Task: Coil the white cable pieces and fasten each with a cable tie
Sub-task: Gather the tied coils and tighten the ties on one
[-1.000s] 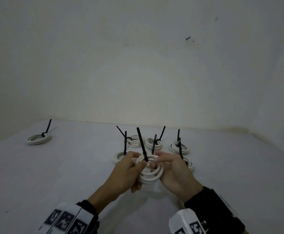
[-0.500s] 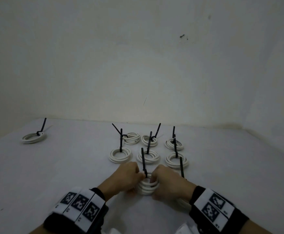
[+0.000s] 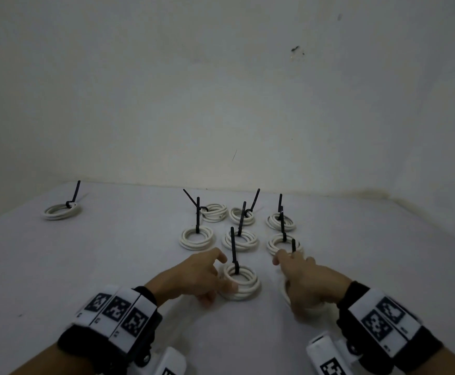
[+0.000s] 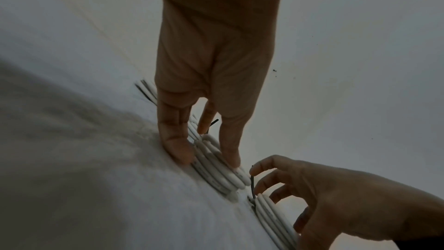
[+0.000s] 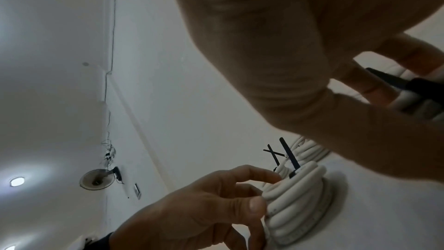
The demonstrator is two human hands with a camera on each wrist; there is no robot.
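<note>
A white cable coil [image 3: 241, 284] lies flat on the table, its black cable tie [image 3: 233, 247] standing upright. My left hand [image 3: 215, 274] rests at the coil's left side, thumb and fingers fairly straight and touching the coil [image 4: 216, 168]. My right hand [image 3: 298, 280] lies palm down over a second tied coil [image 3: 285, 295] to the right, most of it hidden. The left wrist view shows its fingers and thumb curled round that coil [image 4: 271, 214] beside its tie [image 4: 252, 185]. That tie [image 5: 394, 81] also shows between the right fingers.
Several tied coils stand in rows just beyond my hands, such as one [image 3: 196, 238] at the left and one [image 3: 280, 221] at the back right. A lone tied coil [image 3: 62, 211] lies far left. The white table [image 3: 112, 266] meets walls behind and to the right.
Both hands brought the coil down from the air onto the table. My right hand then let go and moved right onto the neighbouring coil. My left hand's fingers loosened.
</note>
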